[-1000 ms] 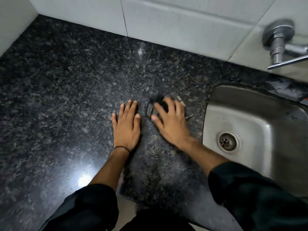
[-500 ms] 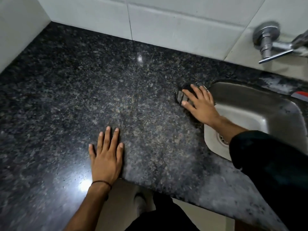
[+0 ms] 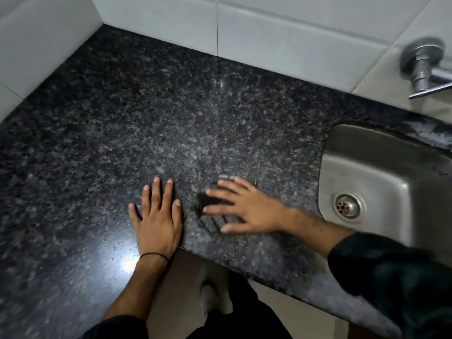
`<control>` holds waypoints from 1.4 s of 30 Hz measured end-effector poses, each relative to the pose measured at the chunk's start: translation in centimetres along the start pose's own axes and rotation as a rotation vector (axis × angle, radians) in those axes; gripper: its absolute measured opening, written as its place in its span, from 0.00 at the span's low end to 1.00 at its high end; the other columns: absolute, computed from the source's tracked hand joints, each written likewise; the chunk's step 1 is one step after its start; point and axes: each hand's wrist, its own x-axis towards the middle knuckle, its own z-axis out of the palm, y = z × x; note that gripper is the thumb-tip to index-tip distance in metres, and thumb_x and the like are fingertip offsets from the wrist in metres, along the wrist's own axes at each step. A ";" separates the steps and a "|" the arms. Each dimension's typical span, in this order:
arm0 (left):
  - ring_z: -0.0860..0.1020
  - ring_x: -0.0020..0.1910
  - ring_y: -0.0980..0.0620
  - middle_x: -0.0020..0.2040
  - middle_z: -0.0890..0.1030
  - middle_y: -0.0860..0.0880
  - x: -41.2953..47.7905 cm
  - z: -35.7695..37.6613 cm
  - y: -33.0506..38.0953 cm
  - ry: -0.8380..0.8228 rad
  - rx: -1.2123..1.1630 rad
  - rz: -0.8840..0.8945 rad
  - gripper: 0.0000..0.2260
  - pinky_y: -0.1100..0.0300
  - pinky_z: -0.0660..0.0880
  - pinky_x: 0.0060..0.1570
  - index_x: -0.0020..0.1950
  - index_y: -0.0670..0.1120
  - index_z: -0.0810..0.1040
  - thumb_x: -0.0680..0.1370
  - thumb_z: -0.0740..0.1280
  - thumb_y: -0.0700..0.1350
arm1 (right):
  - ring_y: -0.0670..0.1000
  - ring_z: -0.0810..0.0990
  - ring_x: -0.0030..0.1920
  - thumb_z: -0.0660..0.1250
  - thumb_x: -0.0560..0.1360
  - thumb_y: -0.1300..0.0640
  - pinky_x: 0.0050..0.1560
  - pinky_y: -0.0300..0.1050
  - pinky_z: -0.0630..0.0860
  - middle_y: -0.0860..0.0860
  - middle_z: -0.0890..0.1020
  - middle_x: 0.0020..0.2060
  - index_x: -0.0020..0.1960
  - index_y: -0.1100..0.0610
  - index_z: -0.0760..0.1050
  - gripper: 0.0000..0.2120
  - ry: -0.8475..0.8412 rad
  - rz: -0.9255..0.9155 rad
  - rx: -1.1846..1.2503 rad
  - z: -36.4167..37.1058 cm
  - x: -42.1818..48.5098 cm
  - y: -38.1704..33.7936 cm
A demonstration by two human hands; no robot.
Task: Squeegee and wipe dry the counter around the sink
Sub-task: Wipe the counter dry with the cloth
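Observation:
The dark speckled granite counter (image 3: 171,123) fills most of the view, with a steel sink (image 3: 381,172) set into it at the right. My right hand (image 3: 247,207) lies flat with spread fingers, pressing a small dark cloth or pad (image 3: 210,216) onto the counter near the front edge; the pad is blurred and mostly hidden under the fingers. My left hand (image 3: 156,216) rests flat on the counter just left of it, fingers apart, holding nothing. A thin black band circles the left wrist.
White wall tiles (image 3: 269,33) back the counter and form a corner at the far left. A chrome tap (image 3: 425,69) juts from the wall above the sink. The sink drain (image 3: 347,206) shows. Below the counter's front edge (image 3: 244,261) are the floor and my foot.
My right hand has slid the dark pad from the sink's left rim back toward the left and the front edge. The left hand has stayed flat on the counter, now close beside it.

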 end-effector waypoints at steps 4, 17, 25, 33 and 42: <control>0.39 0.79 0.57 0.80 0.42 0.59 -0.1 0.1 0.0 -0.001 0.009 0.002 0.24 0.42 0.38 0.76 0.80 0.61 0.45 0.83 0.42 0.59 | 0.57 0.44 0.79 0.50 0.79 0.33 0.76 0.66 0.41 0.47 0.50 0.80 0.78 0.38 0.52 0.28 0.074 0.496 0.066 -2.6 3.3 11.5; 0.44 0.80 0.54 0.81 0.47 0.53 0.2 0.1 0.2 0.028 -0.015 -0.062 0.28 0.43 0.44 0.77 0.81 0.48 0.50 0.82 0.45 0.57 | 0.62 0.49 0.79 0.49 0.80 0.35 0.76 0.64 0.45 0.50 0.56 0.79 0.77 0.40 0.58 0.27 0.149 0.360 0.053 0.0 11.5 -1.2; 0.40 0.80 0.50 0.81 0.43 0.47 0.3 -0.1 0.5 0.002 0.042 -0.089 0.32 0.44 0.43 0.77 0.81 0.43 0.47 0.82 0.44 0.59 | 0.60 0.46 0.79 0.47 0.79 0.32 0.75 0.67 0.44 0.50 0.52 0.80 0.78 0.39 0.54 0.29 0.117 0.420 0.037 -3.4 13.7 12.0; 0.41 0.80 0.49 0.81 0.44 0.46 0.5 0.2 0.4 0.002 0.057 -0.092 0.31 0.44 0.44 0.77 0.81 0.43 0.48 0.82 0.46 0.58 | 0.64 0.40 0.78 0.46 0.80 0.34 0.74 0.64 0.35 0.49 0.47 0.80 0.79 0.39 0.51 0.29 0.152 0.796 0.218 -6.1 23.8 14.2; 0.44 0.80 0.48 0.81 0.48 0.45 0.5 0.3 0.2 0.014 0.079 -0.095 0.31 0.43 0.47 0.77 0.80 0.43 0.51 0.81 0.48 0.58 | 0.58 0.47 0.79 0.50 0.79 0.33 0.74 0.60 0.42 0.46 0.54 0.79 0.77 0.37 0.56 0.28 0.019 -0.164 -0.040 -3.3 19.1 6.9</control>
